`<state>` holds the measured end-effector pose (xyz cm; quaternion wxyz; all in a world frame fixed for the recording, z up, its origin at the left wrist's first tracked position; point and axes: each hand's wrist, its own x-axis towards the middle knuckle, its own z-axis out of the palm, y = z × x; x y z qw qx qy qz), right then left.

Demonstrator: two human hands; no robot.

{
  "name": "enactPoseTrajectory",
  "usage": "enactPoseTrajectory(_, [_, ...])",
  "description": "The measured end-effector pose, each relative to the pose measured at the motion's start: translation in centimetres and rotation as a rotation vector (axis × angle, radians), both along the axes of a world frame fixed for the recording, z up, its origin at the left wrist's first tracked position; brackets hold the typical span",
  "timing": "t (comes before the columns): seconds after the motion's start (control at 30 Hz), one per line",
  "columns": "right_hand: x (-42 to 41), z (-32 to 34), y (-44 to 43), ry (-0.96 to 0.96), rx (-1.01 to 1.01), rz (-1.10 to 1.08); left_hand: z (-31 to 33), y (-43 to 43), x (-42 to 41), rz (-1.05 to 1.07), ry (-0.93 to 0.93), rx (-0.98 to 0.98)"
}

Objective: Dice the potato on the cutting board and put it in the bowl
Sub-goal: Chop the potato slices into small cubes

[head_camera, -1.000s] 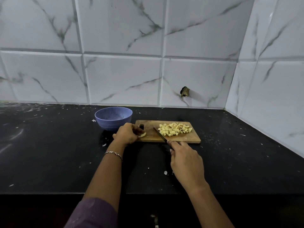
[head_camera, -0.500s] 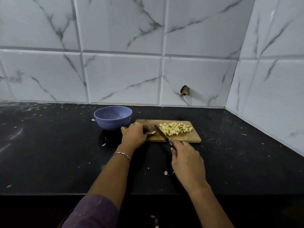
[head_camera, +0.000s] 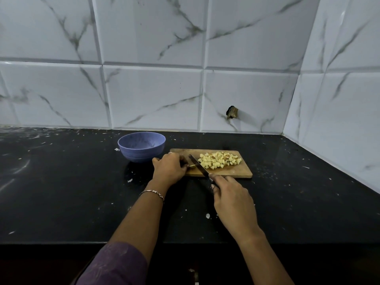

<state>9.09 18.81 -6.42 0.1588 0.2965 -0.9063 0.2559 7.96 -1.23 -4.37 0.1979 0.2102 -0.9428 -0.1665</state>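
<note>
- Reaching forward over the black counter (head_camera: 61, 192), the left hand (head_camera: 169, 168) sits knuckles-up at the left end of the cutting board (head_camera: 236, 174). Its fingers curl down and pinch a small potato piece (head_camera: 192, 166) that peeks out just past the fingertips.
- The right hand (head_camera: 232, 200) comes in from the near side, fingers wrapped round the dark handle of the knife (head_camera: 198, 163). The blade angles away from those fingers toward the far left and comes down right beside the pinched piece.
- Beyond the blade, on the side away from the left fingertips, the diced potato (head_camera: 220, 160) lies in a loose heap on the board. The cubes are pale yellow, some with brownish skin.
- A blue bowl (head_camera: 141, 147) stands on the counter just behind and left of the left knuckles, close to the board's corner.
- The left fingertips are tucked under the hand, so most of the pinched piece is covered.
- I cannot tell whether the edge has bitten into that piece.
- The knife handle is largely lost inside the right fist and against the dark counter.
- A thin bracelet (head_camera: 153, 193) circles the left wrist, and a purple sleeve (head_camera: 115, 264) is cut off at the bottom.
</note>
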Motion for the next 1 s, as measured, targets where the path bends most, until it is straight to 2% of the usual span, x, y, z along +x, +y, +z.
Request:
enactPoseTrajectory(0.17, [0.0, 0.0, 0.0, 0.0, -0.003, 0.007, -0.1, 0.4, -0.1, 0.037, 0.038, -0.035])
enactPoseTrajectory(0.37, [0.1, -0.1, 0.0, 0.01, -0.011, -0.001, -0.5, 1.6, -0.2, 0.097, 0.119, -0.177])
enactPoseTrajectory(0.5, [0.1, -0.1, 0.0, 0.008, -0.015, -0.005, -0.6, 1.9, -0.3, 0.1, 0.085, -0.226])
enactPoseTrajectory(1.0, [0.0, 0.0, 0.0, 0.003, -0.02, 0.009, -0.8, 1.6, -0.7, 0.086, 0.054, -0.211])
